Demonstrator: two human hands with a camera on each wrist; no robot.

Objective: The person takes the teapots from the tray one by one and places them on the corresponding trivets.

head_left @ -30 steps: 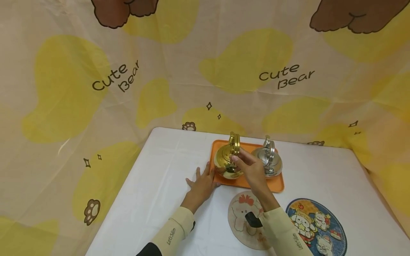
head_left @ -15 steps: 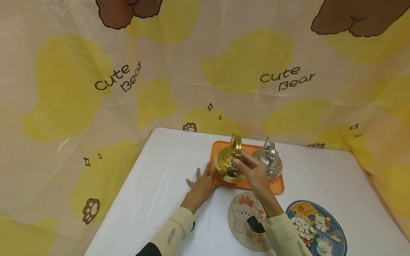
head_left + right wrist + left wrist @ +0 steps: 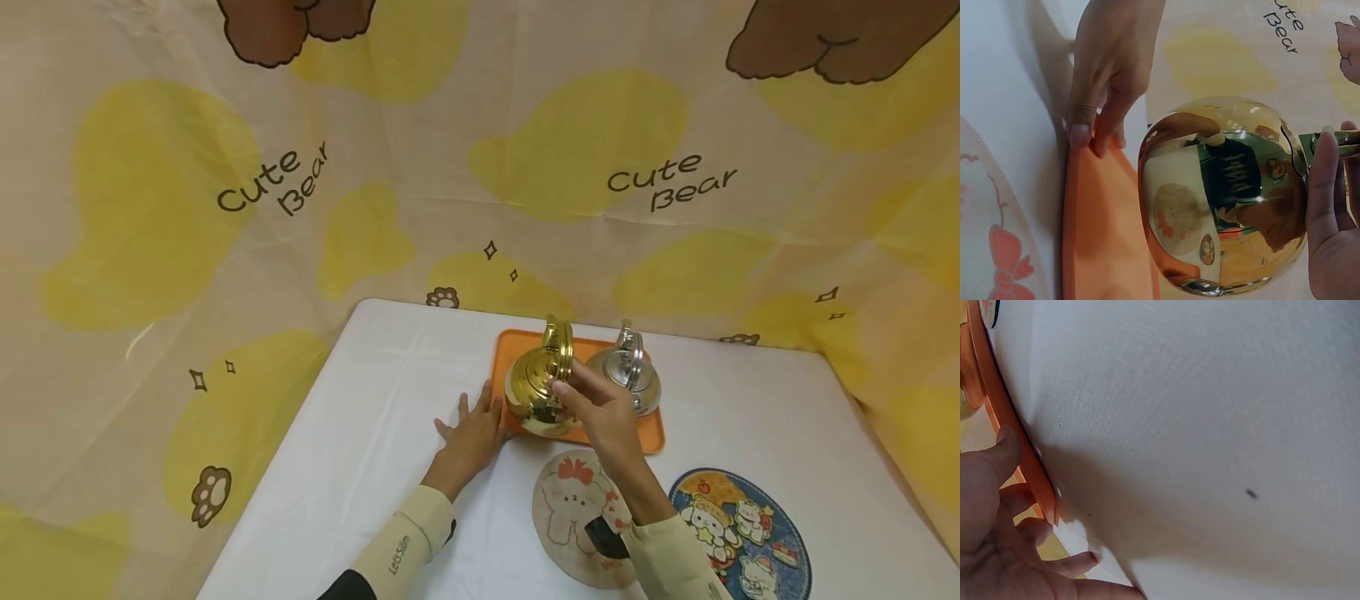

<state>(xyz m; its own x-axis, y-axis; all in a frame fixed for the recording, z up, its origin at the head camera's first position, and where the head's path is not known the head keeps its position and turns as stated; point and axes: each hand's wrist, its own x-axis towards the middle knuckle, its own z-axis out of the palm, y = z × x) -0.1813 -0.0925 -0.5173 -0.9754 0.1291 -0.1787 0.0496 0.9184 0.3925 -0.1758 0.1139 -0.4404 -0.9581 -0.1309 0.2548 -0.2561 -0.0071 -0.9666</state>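
Observation:
In the head view, my right hand (image 3: 603, 408) grips the handle of a shiny gold teapot (image 3: 534, 379) above the left part of an orange tray (image 3: 645, 433). The right wrist view shows the round gold body of the teapot (image 3: 1229, 200) up close, my fingers (image 3: 1325, 181) at its handle. With thumb and fingers at its front left corner, my left hand (image 3: 471, 442) holds the tray; the other fingers spread over the white table. A silver teapot (image 3: 637, 379) stands on the tray's right part, partly behind my right hand.
In front of the tray lies a round beige mat (image 3: 570, 533) with a bear print, partly under the right sleeve. A round blue cartoon mat (image 3: 780, 533) lies to its right. Behind the white table (image 3: 405, 367) hangs a yellow patterned cloth (image 3: 420, 150).
My right hand has brought the gold teapot slightly toward me and to the right. The left hand stays at the tray's corner, and the silver teapot has not moved.

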